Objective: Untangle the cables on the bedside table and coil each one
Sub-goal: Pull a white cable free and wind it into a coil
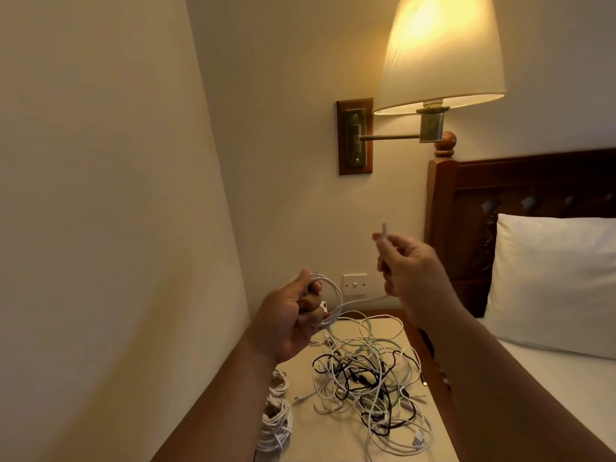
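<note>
My left hand (293,315) grips a partly wound white cable coil (333,295) above the bedside table (430,438). My right hand (406,261), raised higher and to the right, pinches the same cable's white plug end (384,232), which sticks upward; the cable runs slack between the two hands. Below them a tangle of white, pale green and black cables (370,378) lies on the table top. Two finished white coils (276,421) lie along the table's left edge, one behind the other.
A wall (116,228) runs close along the table's left side. A lit swing-arm lamp (440,51) hangs above. A wall switch (355,284) sits behind the table. The wooden headboard (533,185), pillow (550,281) and bed lie to the right.
</note>
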